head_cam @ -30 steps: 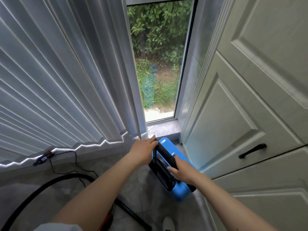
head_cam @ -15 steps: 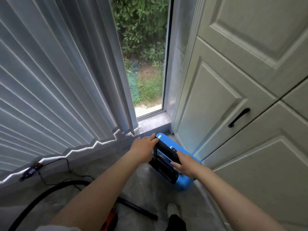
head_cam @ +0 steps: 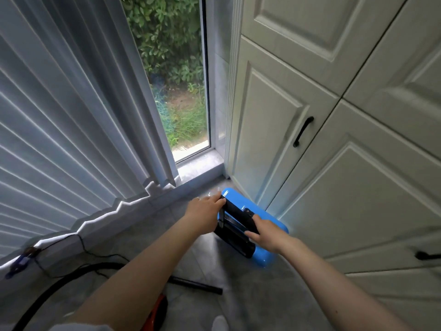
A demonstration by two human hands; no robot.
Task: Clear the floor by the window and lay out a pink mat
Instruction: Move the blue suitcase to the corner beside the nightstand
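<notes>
Both hands clamp the blue suitcase [head_cam: 267, 237] standing on the floor [head_cam: 148, 240] beside the white cupboard [head_cam: 310, 187], left hand [head_cam: 205, 211] at its far corner, right hand [head_cam: 267, 235] around its black handle [head_cam: 238, 211].

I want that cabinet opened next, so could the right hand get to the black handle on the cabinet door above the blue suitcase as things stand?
Probably yes, once freed: the right hand now grips the blue suitcase, and nothing stands between it and the black handle.
</notes>
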